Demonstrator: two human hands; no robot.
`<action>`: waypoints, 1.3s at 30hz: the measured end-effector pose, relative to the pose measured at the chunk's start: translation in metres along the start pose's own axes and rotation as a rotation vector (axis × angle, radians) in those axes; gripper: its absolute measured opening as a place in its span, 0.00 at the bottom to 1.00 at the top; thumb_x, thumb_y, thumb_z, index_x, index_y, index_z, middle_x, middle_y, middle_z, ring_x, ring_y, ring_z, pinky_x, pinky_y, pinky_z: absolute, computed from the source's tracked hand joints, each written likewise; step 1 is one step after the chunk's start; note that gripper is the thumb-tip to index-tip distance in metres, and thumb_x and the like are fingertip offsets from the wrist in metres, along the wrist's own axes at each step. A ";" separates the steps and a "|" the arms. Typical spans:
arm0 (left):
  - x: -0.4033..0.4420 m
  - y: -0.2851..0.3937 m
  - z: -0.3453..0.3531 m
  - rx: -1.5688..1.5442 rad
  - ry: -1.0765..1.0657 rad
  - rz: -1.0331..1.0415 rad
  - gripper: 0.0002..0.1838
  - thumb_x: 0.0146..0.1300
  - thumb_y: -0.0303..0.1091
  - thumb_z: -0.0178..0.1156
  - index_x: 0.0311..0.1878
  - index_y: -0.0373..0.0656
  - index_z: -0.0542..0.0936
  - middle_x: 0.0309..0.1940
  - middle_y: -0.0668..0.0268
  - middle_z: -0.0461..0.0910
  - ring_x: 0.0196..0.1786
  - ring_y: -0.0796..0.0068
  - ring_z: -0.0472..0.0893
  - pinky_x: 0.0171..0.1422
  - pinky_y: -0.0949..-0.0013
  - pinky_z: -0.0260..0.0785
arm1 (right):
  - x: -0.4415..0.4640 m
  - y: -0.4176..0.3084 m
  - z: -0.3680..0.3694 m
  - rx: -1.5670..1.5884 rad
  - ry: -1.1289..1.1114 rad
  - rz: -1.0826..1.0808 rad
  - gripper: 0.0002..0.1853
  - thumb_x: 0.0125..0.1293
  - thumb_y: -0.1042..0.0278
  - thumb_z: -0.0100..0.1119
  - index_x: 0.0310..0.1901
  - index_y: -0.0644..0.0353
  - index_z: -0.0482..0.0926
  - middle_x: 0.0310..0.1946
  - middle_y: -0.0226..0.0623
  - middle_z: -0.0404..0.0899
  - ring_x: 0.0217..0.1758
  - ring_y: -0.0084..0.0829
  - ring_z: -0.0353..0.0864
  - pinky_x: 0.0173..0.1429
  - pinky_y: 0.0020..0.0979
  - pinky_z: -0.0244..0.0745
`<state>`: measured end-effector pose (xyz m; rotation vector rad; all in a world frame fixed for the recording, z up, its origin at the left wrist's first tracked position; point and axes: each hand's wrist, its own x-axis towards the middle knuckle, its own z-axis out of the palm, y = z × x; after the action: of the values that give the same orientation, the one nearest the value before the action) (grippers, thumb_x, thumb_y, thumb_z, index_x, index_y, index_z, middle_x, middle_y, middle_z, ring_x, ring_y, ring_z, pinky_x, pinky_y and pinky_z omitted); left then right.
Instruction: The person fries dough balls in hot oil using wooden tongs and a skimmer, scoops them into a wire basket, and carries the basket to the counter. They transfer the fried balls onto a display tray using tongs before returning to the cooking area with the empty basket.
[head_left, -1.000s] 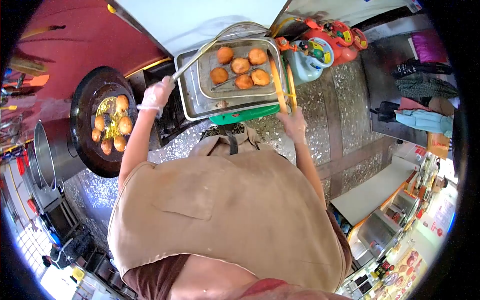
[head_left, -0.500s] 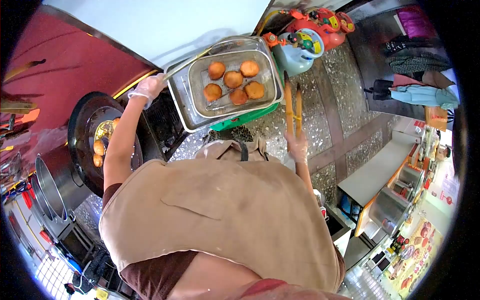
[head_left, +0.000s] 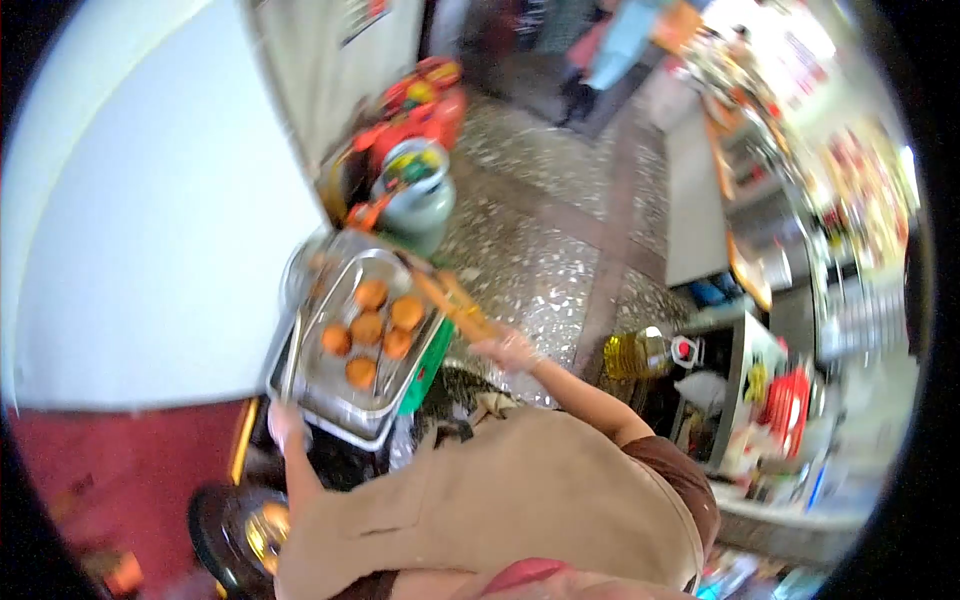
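Gripping the wooden tongs [head_left: 462, 314], the right hand [head_left: 508, 351] is closed about their near end. The left hand [head_left: 289, 424], blurred, appears closed about the lower end of a long metal handle [head_left: 291, 372]. Between the 2 hands, and farther from the body than the left, stands a metal tray [head_left: 345, 433] holding 6 distinguishable round browned pieces [head_left: 367, 328].

Principal relation: the pieces lie to the picture's left of the right hand. The long axis of the tongs points from that hand toward the upper left, so that their dark tips reach the tray's upper right side. The tips are nearer to the pieces than either hand is. The 2 legs stand apart, and no piece is visible between them; whether the tips hover above the rim or rest on it cannot be told.

The tray's long axis runs from lower left to upper right, at a marked angle to the tongs. The metal handle follows its left edge, and its far end is too blurred to trace. The left hand sits just beside the lower left corner.

Surroundings: a dark pan [head_left: 215, 530] at the lower left, partly cut off by the forearm, contains further food; a pale gas cylinder [head_left: 418, 212] stands beyond the tray.
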<state>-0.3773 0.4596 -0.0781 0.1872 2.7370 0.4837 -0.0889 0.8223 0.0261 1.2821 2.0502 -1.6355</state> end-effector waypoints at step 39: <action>-0.228 0.180 0.065 -0.200 0.150 0.159 0.09 0.52 0.30 0.59 0.36 0.36 0.78 0.25 0.55 0.76 0.28 0.66 0.73 0.38 0.64 0.67 | -0.114 0.100 -0.085 0.589 -0.410 -0.500 0.21 0.54 0.45 0.61 0.31 0.56 0.71 0.23 0.25 0.67 0.27 0.18 0.66 0.31 0.22 0.62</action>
<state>-0.1299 0.6039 0.0017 0.3304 2.8075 0.8424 0.0802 0.8409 0.0616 0.4704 1.7733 -2.6000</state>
